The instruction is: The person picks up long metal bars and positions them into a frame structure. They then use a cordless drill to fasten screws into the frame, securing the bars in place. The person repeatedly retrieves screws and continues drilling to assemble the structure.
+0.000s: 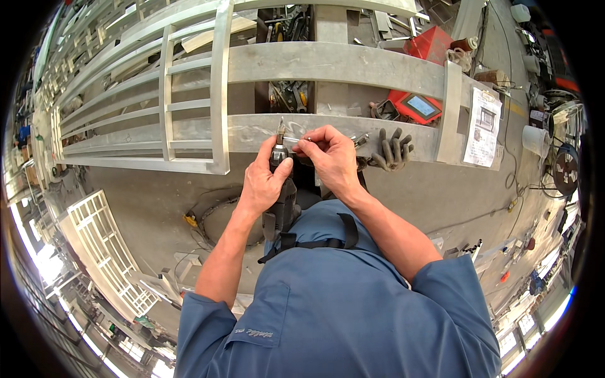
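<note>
Workbench: 2 hands, 1 drill.

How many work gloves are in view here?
1: a grey glove at the near metal beam's edge, right of the person's right hand. Another could be hidden beneath it.

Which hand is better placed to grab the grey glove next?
Probably the right hand: it is nearer the grey glove, though it is pinching a thin rod. The left hand is farther away and holds the black drill.
</note>
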### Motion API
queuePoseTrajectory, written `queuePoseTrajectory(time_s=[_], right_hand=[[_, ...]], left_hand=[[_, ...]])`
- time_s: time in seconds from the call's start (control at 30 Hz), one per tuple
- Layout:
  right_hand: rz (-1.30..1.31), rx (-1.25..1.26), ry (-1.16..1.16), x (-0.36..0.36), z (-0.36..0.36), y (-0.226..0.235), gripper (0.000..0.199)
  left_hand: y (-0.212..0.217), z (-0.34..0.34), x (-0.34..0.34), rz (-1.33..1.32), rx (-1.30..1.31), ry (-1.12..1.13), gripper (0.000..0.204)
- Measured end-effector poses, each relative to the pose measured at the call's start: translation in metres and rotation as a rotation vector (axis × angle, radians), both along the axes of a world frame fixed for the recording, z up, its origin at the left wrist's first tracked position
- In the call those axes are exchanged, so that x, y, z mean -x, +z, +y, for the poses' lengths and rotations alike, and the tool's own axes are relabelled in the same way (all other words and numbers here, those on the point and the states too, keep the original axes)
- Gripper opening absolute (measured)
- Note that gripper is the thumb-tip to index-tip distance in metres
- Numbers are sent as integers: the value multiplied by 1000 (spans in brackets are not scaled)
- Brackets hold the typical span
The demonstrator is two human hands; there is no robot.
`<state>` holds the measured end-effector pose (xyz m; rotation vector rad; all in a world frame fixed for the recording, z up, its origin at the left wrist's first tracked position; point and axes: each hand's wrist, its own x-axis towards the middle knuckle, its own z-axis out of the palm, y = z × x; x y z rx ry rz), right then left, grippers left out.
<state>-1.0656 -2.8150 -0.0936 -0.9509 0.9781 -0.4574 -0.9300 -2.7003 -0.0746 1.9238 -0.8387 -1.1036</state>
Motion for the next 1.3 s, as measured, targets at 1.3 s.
queuePoseTrajectory(time_s=[1.3], right_hand=[[209,-281,761,21,-38,-60,15]], left_hand=[[-8,12,15,-535,-171,-491,55]])
